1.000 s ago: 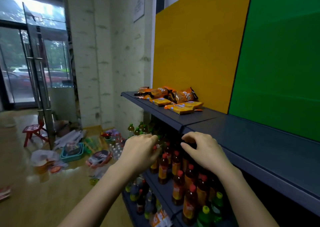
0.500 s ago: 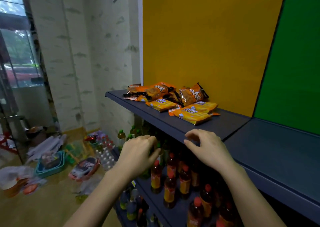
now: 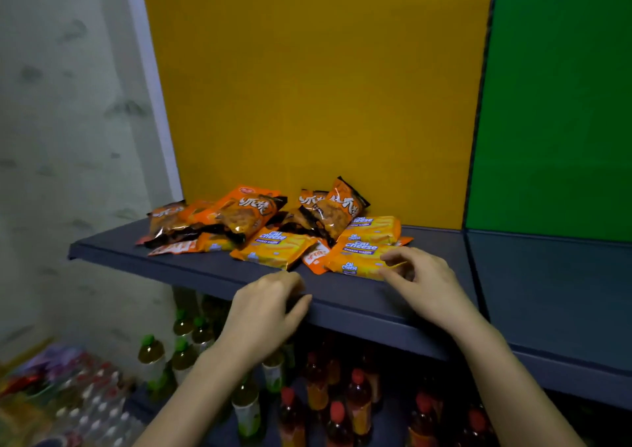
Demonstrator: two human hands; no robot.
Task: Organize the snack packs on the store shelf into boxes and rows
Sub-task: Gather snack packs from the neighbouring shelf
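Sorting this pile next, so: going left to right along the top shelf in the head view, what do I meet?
Leftmost chip bag, middle Cal Cheese pack, small orange sachet, front Cal Cheese pack, right hand.

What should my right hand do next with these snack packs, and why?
Probably close the right hand on the nearest Cal Cheese pack and lift it clear: its fingers flank that pack's right end, and the other packs lie in a loose heap.
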